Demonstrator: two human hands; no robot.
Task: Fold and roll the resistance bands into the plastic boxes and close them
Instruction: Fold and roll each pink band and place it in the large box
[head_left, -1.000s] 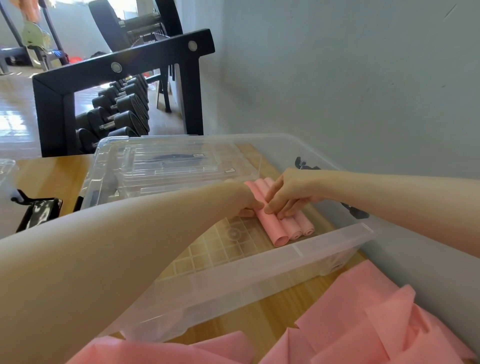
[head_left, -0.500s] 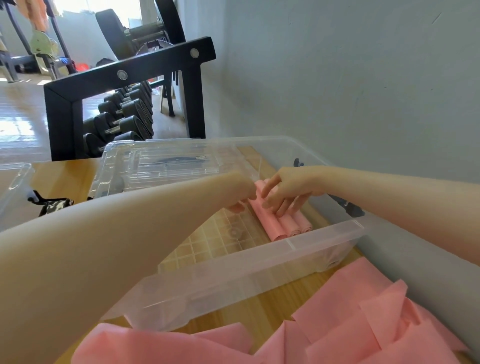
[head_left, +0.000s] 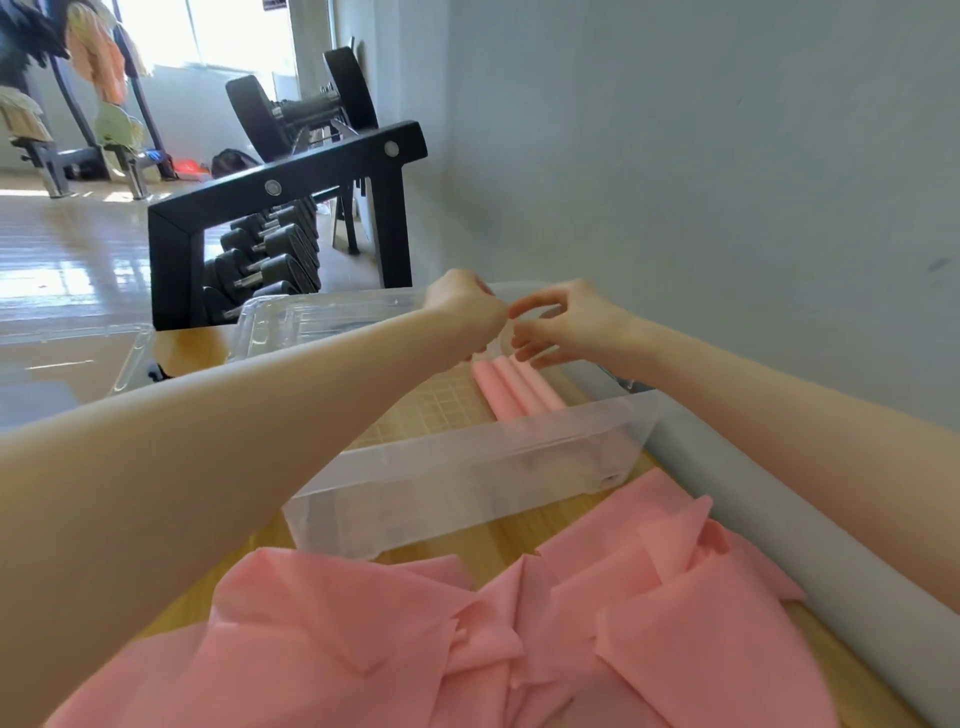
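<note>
Since the earlier frame, both hands have lifted off the rolled bands (head_left: 514, 387) and now sit above the far end of the plastic box (head_left: 467, 480). I read the left hand (head_left: 465, 312) with fingers curled; whether it holds anything I cannot tell. I read the right hand (head_left: 563, 325) with fingers loosely spread and relaxed, gripping nothing. The fingertips of the two hands nearly meet above the rolls.

Three pink rolls lie side by side on the box floor, against its right wall. The box stands open on the wooden table (head_left: 498, 540), close to the grey wall (head_left: 701, 182). The clear lid (head_left: 322, 317) lies just beyond the box on its far left side.

Loose pink resistance bands (head_left: 519, 623) lie heaped on the table in front of the box, touching its near wall. A second clear container (head_left: 72, 353) sits at the left edge. A black dumbbell rack (head_left: 280, 208) stands behind the table.
</note>
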